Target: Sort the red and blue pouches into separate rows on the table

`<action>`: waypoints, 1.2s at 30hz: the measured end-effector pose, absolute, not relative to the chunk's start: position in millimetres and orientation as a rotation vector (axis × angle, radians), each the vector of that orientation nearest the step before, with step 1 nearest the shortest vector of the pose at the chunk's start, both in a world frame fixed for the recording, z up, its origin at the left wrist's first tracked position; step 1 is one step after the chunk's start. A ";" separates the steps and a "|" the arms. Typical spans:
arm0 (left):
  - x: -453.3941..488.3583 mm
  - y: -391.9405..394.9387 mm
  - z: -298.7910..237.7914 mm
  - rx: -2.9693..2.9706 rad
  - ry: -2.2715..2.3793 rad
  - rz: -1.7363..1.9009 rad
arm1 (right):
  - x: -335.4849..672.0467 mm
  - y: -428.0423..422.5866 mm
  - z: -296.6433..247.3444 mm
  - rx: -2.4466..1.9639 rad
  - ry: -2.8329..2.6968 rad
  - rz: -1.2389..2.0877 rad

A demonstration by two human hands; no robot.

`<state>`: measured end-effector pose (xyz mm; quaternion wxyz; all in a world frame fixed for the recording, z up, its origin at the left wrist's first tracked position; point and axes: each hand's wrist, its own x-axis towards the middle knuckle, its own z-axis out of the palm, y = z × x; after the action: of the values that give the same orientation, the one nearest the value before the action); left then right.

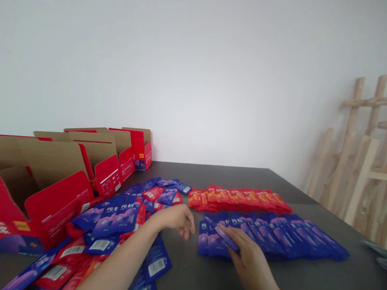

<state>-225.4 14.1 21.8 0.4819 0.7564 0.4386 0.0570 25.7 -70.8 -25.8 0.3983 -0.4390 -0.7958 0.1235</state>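
My right hand [250, 260] lies on the left end of a row of overlapping blue sachets [273, 238] on the dark table [319, 284], with one blue sachet [225, 237] under its fingers. My left hand [178, 218] hovers just left of that row, fingers loosely curled downward and holding nothing. It sits next to a loose pile of blue and red sachets [120, 222]. A second row of overlapping red-orange sachets [239, 198] lies behind the blue row.
Several open red-and-brown cardboard boxes [56, 183] stand along the left side, back to the white wall. Wooden frames [369, 167] lean against the wall at the right. A grey item [382, 258] lies at the table's right edge.
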 end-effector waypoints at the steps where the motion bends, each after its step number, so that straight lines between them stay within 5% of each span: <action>1: -224.7 14.7 21.4 1.853 1.129 0.189 | 28.5 -67.5 -25.5 -1.087 -2.116 0.128; 5: -221.2 12.8 21.5 1.885 1.234 0.279 | 34.0 -52.6 -31.9 -1.080 -2.366 -0.443; 10: -216.7 12.0 16.9 1.918 1.206 0.300 | 42.2 -41.3 -44.0 -1.162 -2.512 -0.780; 21: -222.0 16.6 15.4 1.896 1.258 0.317 | 44.0 -44.9 -53.5 -1.155 -2.534 -0.880; 29: -232.1 29.1 7.9 1.853 1.350 0.333 | 37.8 -57.5 -40.2 -0.990 -2.753 -0.612; 36: -233.7 29.4 8.4 1.869 1.353 0.294 | 32.3 -58.2 -59.9 -1.007 -2.662 -0.815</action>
<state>-233.7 29.4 8.4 0.3968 0.7376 0.5339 0.1162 32.3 -58.2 -59.9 0.0906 -0.3389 -0.8954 -0.2743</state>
